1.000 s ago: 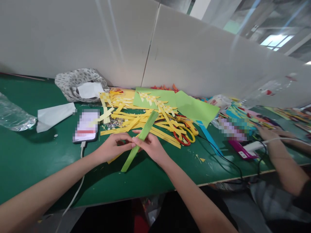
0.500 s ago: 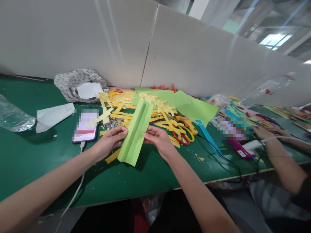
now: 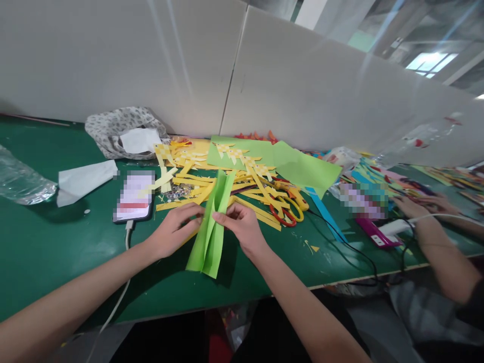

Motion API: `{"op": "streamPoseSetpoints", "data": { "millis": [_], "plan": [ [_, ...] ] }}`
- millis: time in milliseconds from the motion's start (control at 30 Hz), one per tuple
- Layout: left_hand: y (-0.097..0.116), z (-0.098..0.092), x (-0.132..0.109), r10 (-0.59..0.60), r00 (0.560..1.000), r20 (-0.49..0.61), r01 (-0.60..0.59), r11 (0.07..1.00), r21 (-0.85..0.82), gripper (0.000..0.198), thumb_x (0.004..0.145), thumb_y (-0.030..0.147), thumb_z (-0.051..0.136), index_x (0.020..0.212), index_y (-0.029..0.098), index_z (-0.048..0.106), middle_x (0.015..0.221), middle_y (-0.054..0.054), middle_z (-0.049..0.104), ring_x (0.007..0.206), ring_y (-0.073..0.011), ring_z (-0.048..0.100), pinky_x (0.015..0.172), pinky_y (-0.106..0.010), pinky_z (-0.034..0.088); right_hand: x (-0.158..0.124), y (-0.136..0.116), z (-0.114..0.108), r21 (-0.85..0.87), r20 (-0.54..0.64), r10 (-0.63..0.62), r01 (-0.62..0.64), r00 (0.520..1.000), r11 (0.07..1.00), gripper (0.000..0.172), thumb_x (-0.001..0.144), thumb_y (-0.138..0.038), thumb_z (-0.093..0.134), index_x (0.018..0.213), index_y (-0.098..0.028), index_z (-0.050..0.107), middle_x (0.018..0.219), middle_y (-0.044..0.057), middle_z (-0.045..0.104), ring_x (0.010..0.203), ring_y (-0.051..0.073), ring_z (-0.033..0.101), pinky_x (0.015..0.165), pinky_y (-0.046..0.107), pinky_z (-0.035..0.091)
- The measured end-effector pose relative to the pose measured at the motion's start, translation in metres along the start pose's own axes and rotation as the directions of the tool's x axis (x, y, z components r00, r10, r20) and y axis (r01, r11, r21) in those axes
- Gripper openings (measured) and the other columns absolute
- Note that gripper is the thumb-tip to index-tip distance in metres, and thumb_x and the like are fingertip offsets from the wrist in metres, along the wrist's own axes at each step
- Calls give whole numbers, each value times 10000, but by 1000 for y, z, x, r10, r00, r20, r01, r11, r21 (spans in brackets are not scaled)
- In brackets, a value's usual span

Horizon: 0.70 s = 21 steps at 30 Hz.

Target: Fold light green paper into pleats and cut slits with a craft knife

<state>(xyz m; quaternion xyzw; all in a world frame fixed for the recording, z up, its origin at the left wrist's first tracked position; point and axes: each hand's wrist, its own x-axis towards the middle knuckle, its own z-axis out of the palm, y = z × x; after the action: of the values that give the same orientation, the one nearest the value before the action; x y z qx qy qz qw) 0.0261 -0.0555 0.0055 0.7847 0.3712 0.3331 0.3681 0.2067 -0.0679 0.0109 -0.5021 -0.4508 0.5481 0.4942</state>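
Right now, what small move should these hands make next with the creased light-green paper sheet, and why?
Perhaps press the paper sheet flat along its creases: the left hand and right hand are at its opposite sides, and its folds stand partly open.

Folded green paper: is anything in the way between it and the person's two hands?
Nothing visible: the right hand pinches the folded green paper, and the left hand has its fingertips at the left edge. Yellow paper strips lie on the table, not between.
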Motion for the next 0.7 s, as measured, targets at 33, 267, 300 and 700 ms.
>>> {"op": "streamPoseSetpoints", "data": {
  "millis": [33,267,300,700],
  "plan": [
    [2,0,0,-44,999,13,44,999,-30,224,897,330,449,847,187,614,807,-30,582,775,-178,547,678,-293,442,-1,1,1,-4,22,0,0,1000,1000,388,481,-404,851,533,-202,524,542,-46,554,510,104,505,540,264,454],
    [-1,1,5,-279,955,100,295,858,-420,263,824,444,586,799,188,641,745,-7,611,664,-130,558,575,-225,467,7,-3,-8,-62,22,-24,25,999,998,423,497,-441,837,528,-194,494,512,-67,475,496,83,424,525,249,374],
    [-4,0,6,-301,948,104,315,835,-451,261,821,444,594,803,189,649,754,-9,623,658,-124,561,571,-219,470,9,-5,-12,-70,-9,-34,33,999,997,415,500,-442,835,540,-193,505,524,-66,479,504,84,427,535,250,380],
    [-8,2,5,-340,940,29,289,750,-595,248,653,342,778,843,192,722,863,-53,744,786,-207,693,701,-309,568,-15,-4,3,-382,320,10,120,947,916,691,566,-384,833,1170,-237,531,1134,60,652,990,255,636,782,385,542]
  ]
}}
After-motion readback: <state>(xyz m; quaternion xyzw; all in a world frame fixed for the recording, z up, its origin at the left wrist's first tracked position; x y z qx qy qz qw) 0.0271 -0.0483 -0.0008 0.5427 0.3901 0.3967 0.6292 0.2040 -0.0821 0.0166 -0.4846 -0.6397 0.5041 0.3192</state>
